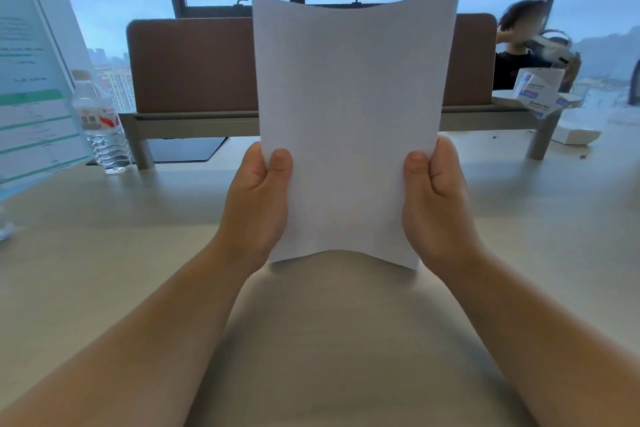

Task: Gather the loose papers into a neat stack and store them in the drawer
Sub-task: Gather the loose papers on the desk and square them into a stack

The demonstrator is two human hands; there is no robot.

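A stack of white papers stands upright on its short edge in the middle of the view, its bottom corners at or just above the beige desk. My left hand grips its left edge, thumb on the front face. My right hand grips the right edge the same way. The sheets bow slightly between my hands. No drawer is in view.
A plastic water bottle stands at the left beside a tilted monitor. A brown divider panel on a grey shelf runs behind the papers. Boxes sit at the right, and a person sits beyond the divider.
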